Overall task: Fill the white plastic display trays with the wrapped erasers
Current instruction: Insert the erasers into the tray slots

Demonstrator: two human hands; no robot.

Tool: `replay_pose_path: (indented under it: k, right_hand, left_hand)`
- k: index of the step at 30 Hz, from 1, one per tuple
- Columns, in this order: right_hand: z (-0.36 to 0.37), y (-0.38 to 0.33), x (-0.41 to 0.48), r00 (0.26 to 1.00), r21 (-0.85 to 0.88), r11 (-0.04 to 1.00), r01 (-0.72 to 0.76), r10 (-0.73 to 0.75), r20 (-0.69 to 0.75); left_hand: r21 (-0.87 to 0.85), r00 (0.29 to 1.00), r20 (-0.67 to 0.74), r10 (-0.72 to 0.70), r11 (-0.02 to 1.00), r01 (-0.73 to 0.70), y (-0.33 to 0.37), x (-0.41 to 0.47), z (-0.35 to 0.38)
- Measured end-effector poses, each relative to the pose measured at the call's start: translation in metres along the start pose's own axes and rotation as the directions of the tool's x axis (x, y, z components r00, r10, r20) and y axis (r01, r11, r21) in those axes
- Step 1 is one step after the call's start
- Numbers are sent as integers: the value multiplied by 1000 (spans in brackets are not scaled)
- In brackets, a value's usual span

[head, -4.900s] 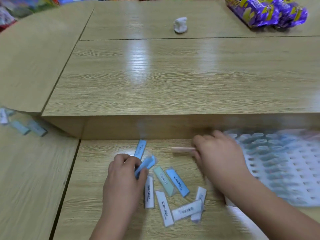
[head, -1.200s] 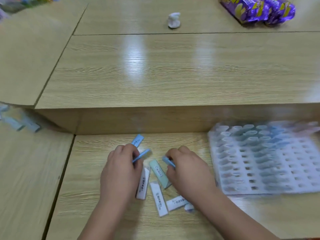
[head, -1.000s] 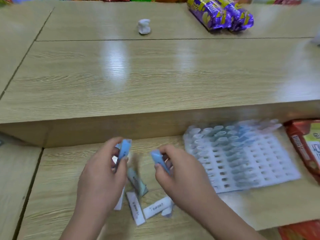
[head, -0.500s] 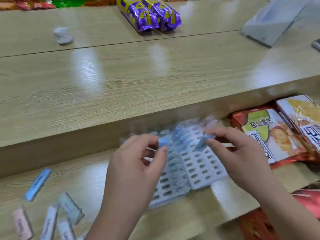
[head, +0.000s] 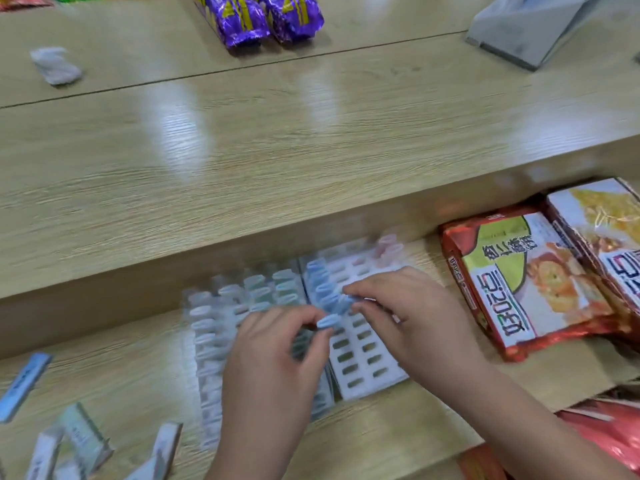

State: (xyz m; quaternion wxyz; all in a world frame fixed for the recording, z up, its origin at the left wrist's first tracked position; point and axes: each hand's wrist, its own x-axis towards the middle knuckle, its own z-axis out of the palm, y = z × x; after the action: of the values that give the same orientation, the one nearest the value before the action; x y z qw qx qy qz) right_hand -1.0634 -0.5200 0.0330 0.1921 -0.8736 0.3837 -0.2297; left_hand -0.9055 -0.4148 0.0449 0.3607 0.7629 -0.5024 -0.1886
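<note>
Head view: left hand (head: 273, 362) grip pinches a blue eraser (head: 328, 320), right hand (head: 408, 320) grip pinches a second eraser (head: 342, 302).
Both over the white trays (head: 367, 372): back rows filled, many near slots empty, perhaps half done; loose erasers (head: 81, 434) lie left on worktop (head: 381, 431).

I have a single view, worn on the head. It faces forward and down, close over the display trays (head: 360, 355) at the lower desktop's (head: 131, 368) near edge, with the raised counter (head: 311, 150) beyond.
</note>
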Motion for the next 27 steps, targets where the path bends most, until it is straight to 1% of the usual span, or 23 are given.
replay_pose_path:
  k: [2,4,6,8,10,12,16,19,23,27]
  right_hand:
    - [2,2,-1,996,-30,995,92,-92,13]
    - [5,2,-2,991,-30,990,134,-134,26]
    - [6,1,-1,994,-36,994,105,-104,16]
    - [7,0,1,998,-32,997,70,-70,1]
    - [10,1,1,996,-18,995,94,-94,5]
    - [11,1,0,993,-19,993,118,-117,17]
    - [10,1,-1,990,-18,990,137,-137,25]
    - [7,3,1,992,35,994,104,-106,71]
    - [2,5,1,994,134,990,42,-54,91]
    - [0,7,-5,995,249,969,4,-30,98]
  left_hand:
    - [72,999,-7,35,997,-35,-1,0,3]
    - [84,999,-35,30,996,-27,-3,1,7]
    - [33,998,-65,-5,999,7,-3,2,8]
    - [-24,997,-62,-44,999,42,-3,4,8]
    - [-41,997,-51,-52,998,50,-4,4,8]
    - [-38,998,-56,-37,999,35,-4,3,7]
    - [26,994,-100,40,999,-38,-6,3,9]
    - [36,993,-102,57,998,-53,-5,5,9]
    - [58,994,-80,79,996,-75,-1,5,10]
    - [170,994,-34,100,981,-92,-6,1,13]
